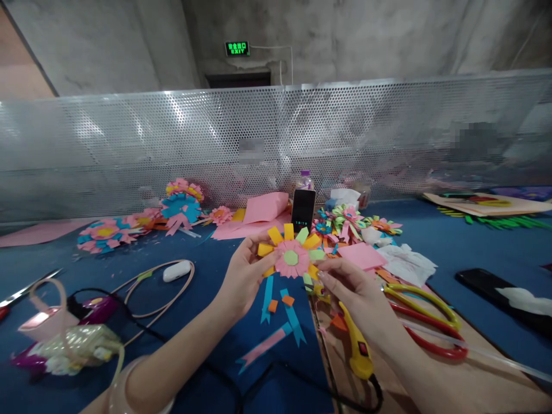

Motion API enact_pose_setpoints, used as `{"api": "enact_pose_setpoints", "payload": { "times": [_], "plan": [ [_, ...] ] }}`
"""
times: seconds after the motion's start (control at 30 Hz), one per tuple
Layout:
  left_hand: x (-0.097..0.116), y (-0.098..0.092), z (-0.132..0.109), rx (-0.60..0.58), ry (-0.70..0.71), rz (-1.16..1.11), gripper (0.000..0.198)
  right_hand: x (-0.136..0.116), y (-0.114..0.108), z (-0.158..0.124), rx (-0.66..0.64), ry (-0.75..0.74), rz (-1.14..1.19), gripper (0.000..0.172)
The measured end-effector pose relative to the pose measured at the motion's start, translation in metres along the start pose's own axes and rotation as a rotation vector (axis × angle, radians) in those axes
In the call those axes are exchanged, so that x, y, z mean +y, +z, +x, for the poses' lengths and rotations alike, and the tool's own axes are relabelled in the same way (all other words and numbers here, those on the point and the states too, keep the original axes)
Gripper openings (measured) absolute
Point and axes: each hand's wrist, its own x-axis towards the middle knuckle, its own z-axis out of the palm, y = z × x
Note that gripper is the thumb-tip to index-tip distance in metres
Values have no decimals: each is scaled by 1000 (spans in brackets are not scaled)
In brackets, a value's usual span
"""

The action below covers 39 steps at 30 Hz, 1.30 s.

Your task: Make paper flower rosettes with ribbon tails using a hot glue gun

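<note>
Held up over the middle of the table is a paper flower (293, 258), with a pink disc, a light green centre and yellow and green strip petals. My left hand (245, 270) pinches its left edge between thumb and fingers. On the opposite side, my right hand (349, 284) closes its thumb and fingers at the lower right petals. Below the flower lie blue paper ribbons (294, 322), a pink-and-blue ribbon (264, 346) and small orange paper squares (273, 306). A yellow glue gun (357, 345) rests under my right hand, its tip partly hidden.
Red and yellow scissors (431, 333) lie at the right, near a black phone (495, 293). Finished paper flowers (107, 233) and pink sheets (265, 208) line the back by an upright phone (303, 208). Cables, a white earphone case (176, 270) and a pink charger (47, 322) occupy the left.
</note>
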Motion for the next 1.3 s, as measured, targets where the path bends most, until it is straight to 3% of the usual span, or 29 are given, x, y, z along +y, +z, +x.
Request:
{"api": "enact_pose_setpoints", "payload": {
  "times": [0.23,0.47,0.53,0.67,0.73,0.9,1.1,1.3],
  "plan": [
    [1,1,0,-18,13,-17,33,-6,0,-2,-5,-28,-75,22],
    [4,-3,2,-184,6,-92,36,-6,0,-10,83,-104,-243,23],
    [4,-5,3,-235,6,-128,36,-8,1,-12,78,-182,-356,23],
    [4,-8,5,-287,6,-167,31,-15,3,-14,5,-524,-545,27],
    [5,-10,5,-293,4,-177,27,-18,3,-17,-26,-617,-580,31],
    [12,-13,1,-298,-20,-196,27,-26,2,-24,-78,-660,-641,33],
    [15,-13,-2,-387,-4,-218,32,-38,3,-28,-156,-648,-721,41],
    [13,-13,2,-407,-5,-180,38,-53,9,-29,-155,-744,-684,30]
  ]
}}
